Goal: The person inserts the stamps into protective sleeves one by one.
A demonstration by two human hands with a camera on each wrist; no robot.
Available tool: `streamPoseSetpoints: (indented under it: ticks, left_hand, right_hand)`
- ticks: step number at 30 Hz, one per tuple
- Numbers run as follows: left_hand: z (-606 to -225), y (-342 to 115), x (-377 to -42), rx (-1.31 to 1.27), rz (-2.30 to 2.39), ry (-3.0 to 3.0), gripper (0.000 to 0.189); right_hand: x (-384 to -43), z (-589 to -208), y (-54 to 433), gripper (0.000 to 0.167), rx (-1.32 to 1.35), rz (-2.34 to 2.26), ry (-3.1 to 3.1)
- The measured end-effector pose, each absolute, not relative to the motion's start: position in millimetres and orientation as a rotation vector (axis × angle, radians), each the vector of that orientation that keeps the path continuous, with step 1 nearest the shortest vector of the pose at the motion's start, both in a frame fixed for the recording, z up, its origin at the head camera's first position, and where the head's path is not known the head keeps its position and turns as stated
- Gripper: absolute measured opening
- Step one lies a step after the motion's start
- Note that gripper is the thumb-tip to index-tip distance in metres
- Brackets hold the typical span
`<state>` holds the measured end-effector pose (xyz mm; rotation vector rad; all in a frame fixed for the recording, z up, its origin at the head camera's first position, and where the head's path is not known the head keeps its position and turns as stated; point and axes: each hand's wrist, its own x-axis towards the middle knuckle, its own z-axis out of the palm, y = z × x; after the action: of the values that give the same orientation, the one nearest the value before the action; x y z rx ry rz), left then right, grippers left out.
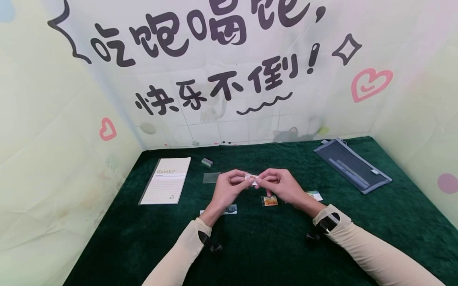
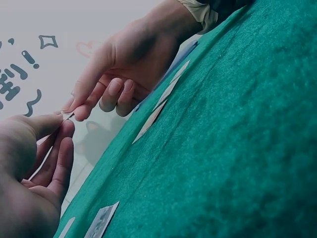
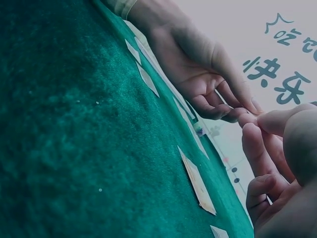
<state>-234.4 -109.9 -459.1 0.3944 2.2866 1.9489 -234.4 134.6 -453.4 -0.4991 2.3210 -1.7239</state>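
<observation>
Both hands meet above the green cloth and pinch a small white printed card (image 1: 252,178) between thumbs and fingers. My left hand (image 1: 228,188) holds its left end, my right hand (image 1: 282,183) its right end. In the left wrist view only a thin white edge of the card (image 2: 68,116) shows at the fingertips. Under the right hand lies a small orange picture card (image 1: 270,201). A bluish picture card (image 1: 230,209) is partly hidden by the left wrist. Another colourful card (image 1: 315,195) lies behind the right forearm. Left of the left hand is a clear plastic sleeve (image 1: 211,178).
A lined notebook (image 1: 166,182) marked Gambit lies at the left of the green cloth (image 1: 257,254). Behind the sleeve sits a small block (image 1: 207,162), perhaps an eraser. A dark mesh zip pouch (image 1: 343,159) with slim items inside lies at the back right. Printed curtains surround the table.
</observation>
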Motion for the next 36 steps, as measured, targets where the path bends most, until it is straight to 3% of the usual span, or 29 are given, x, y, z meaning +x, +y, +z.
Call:
streamPoseSetpoints:
  ticks: [14,36]
  left_hand:
    - [-459,-111,-233,0.371,1.898,2.324,0.034]
    - [-443,-140,-248,0.723,1.491,2.252,0.018]
  right_hand:
    - [-234,-453,132,0.036,-0.49,-1.696,2.312]
    - [-233,-457,131,0.017,-0.68,-1.546,2.38]
